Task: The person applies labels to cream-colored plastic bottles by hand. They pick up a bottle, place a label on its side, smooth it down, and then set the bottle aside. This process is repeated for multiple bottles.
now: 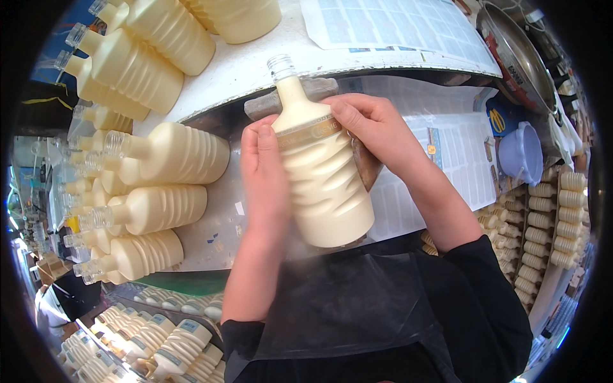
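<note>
A cream-coloured plastic bottle (325,191) with ridged sides and a clear threaded neck lies in front of me, its neck pointing away. Around its upper body runs a shiny gold-brown label band (310,133). My left hand (260,153) is closed along the left side, thumb at the band's left end. From the right, my right hand (361,124) grips the shoulder, its thumb pressing near the band's right end; the fingers behind are partly hidden. Beneath the bottle is a worn grey-brown support (262,107), mostly covered by it.
Several similar bottles (185,153) lie stacked at the left, more at the upper left. Label sheets (408,166) cover the worktop at the right and a raised white shelf (223,76) behind. A lilac bucket (520,153) stands far right. Labelled bottles (185,341) lie at lower left.
</note>
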Demonstrator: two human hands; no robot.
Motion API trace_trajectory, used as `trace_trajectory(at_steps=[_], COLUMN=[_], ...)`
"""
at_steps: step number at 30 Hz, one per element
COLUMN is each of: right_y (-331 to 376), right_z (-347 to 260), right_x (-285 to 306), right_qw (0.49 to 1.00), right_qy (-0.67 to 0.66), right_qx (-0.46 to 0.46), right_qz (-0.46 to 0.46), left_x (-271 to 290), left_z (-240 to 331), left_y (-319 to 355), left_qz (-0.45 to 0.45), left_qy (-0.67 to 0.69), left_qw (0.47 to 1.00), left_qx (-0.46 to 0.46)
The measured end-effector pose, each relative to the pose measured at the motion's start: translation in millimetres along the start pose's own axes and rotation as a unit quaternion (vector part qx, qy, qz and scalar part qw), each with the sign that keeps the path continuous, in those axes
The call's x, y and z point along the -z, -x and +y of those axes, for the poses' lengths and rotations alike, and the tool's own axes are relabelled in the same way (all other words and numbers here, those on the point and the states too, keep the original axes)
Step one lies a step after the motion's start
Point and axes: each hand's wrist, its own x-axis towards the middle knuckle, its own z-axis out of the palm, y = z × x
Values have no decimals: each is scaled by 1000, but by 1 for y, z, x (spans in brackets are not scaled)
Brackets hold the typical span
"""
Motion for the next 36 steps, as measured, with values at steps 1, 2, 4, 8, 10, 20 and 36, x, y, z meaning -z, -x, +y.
trace_trajectory(at_steps=[1, 2, 4, 8, 10, 20, 36], right_y=[2, 4, 6, -2, -2, 6, 10], right_z=[-9, -18, -33, -18, -12, 0, -2], right_x=[-2, -4, -13, -9, -2, -5, -9], right_qw=[998, 992, 959, 979, 996, 995, 998], right_qy=[60, 119, 281, 201, 79, 98, 51], right_qx=[3, 7, 25, -6, -37, 1, -14], right_qz=[14, 28, 40, 36, 5, 36, 22], left_x=[0, -1, -5, -2, -1, 5, 4], left_z=[0, 0, 8, 0, 4, -1, -10], left_y=[0, 0, 4, 3, 6, 8, 5], left_qz=[-4, -7, 8, 4, -5, -45, -39], left_qy=[-1, -1, -101, -134, -46, 202, 158], left_qw=[1000, 1000, 994, 987, 997, 978, 987], left_qx=[-7, -14, -45, -85, -63, 38, 14])
